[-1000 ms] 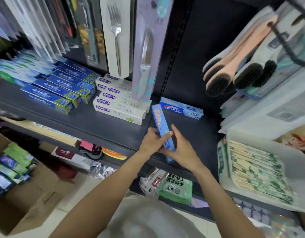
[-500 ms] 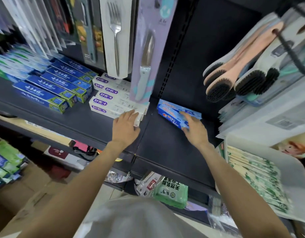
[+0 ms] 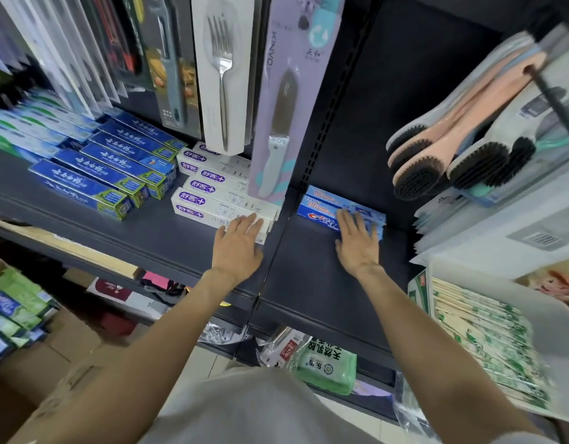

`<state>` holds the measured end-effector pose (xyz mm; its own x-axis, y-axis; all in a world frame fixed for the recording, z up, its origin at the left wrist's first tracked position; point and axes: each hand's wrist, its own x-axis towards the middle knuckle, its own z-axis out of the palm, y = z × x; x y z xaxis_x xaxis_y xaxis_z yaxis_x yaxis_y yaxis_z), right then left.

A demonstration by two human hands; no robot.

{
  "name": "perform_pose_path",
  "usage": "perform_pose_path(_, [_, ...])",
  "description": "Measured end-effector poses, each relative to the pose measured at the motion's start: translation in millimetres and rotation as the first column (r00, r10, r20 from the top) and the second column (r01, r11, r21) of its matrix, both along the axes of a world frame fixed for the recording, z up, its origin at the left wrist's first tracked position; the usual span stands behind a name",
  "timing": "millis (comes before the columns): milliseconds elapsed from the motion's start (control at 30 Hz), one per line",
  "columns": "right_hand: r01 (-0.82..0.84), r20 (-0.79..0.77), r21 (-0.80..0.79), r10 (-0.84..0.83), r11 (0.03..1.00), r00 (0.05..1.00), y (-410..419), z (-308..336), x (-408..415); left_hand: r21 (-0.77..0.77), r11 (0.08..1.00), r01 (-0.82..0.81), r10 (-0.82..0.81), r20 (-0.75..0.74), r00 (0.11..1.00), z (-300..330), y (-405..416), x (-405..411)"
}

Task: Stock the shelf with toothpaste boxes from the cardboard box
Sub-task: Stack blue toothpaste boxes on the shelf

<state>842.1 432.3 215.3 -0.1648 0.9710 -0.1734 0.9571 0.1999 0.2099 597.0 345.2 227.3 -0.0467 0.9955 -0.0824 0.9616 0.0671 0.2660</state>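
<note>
Hands: two, both reaching onto the dark shelf [image 3: 187, 248]
Left hand [image 3: 236, 248]: spread flat, palm down, fingertips resting on the front white box, gripping nothing
Right hand [image 3: 356, 241]: spread flat, fingers lying over the right end of the front light blue box, nothing pinched
Light blue toothpaste boxes [image 3: 321, 208]: two, lying flat side by side at the back of the right shelf section, touching each other; right ends partly hidden by the fingers
White toothpaste boxes [image 3: 209, 213]: at least five purple-logo ends counted, stacked in a block left of the shelf joint; the hanging knife card [image 3: 286, 100] covers the right part, so the total is uncertain
Dark blue toothpaste boxes [image 3: 84, 187]: five visible, angled in a row further left
Pale boxes [image 3: 23, 136] at far left: blurred, count not readable
Cardboard box [image 3: 62, 347]: one, on the floor at lower left, cut by the frame edge; green and blue packs [image 3: 17, 306] show inside, number unclear
Print on all packaging: mostly too soft to read
</note>
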Motion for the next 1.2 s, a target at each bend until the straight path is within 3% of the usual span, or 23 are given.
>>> perform_pose_path(67, [-0.015,-0.01,-0.051,0.014,0.999,1.0,-5.2,-1.7,-5.6,-0.014,1.0,0.015,-0.015,-0.014,1.0,1.5,0.2,-1.6])
perform_pose_path(233, [0.146,-0.003,-0.098,-0.147,0.984,0.989,-5.3,2.2,-1.6,-0.03,0.998,0.056,-0.056,-0.015,0.998,5.3,2.3,-3.9])
perform_pose_path(400, [0.012,-0.358,0.058,0.01,0.998,0.934,-50.9,14.0,-28.6,0.148,0.989,0.017,-0.05,0.226,0.973,2.4,-11.7,-9.7])
perform_pose_path(500, [-0.007,-0.593,0.119,0.076,0.993,0.801,-96.2,22.7,-56.2,0.225,0.969,-0.098,-0.024,0.485,0.874,4.9,-48.0,-17.1])
perform_pose_path(633, [-0.124,-0.75,0.129,0.179,0.984,0.636,-150.8,36.0,-102.2,-0.004,0.95,-0.313,0.222,0.714,0.664,12.0,-133.2,-45.7])
perform_pose_path(767, [-0.365,-0.786,0.031,0.249,0.93,0.566,-190.6,30.4,-158.3,-0.122,0.889,-0.441,0.421,0.594,0.686,10.4,-233.4,-93.6])
perform_pose_path(867, [-0.521,-0.768,-0.09,0.274,0.848,0.578,-217.7,15.0,-209.9,-0.243,0.8,-0.548,0.595,0.435,0.676,-3.0,-297.5,-140.5])
perform_pose_path(1000, [-0.667,-0.641,-0.28,0.382,0.691,0.665,-242.2,-13.6,-283.3,-0.398,0.615,-0.681,0.787,0.265,0.556,-36.5,-355.6,-215.0])
perform_pose_path(1100, [-0.725,-0.53,-0.4,0.504,0.561,0.682,-252.5,-36.3,-348.8,-0.429,0.518,-0.74,0.855,0.262,0.447,-61.9,-380.1,-275.3])
perform_pose_path(1200, [-0.725,-0.498,-0.481,0.526,0.494,0.689,-261.5,-60.6,-419.6,-0.42,0.432,-0.798,0.899,0.272,0.344,-89.1,-393.5,-336.8])
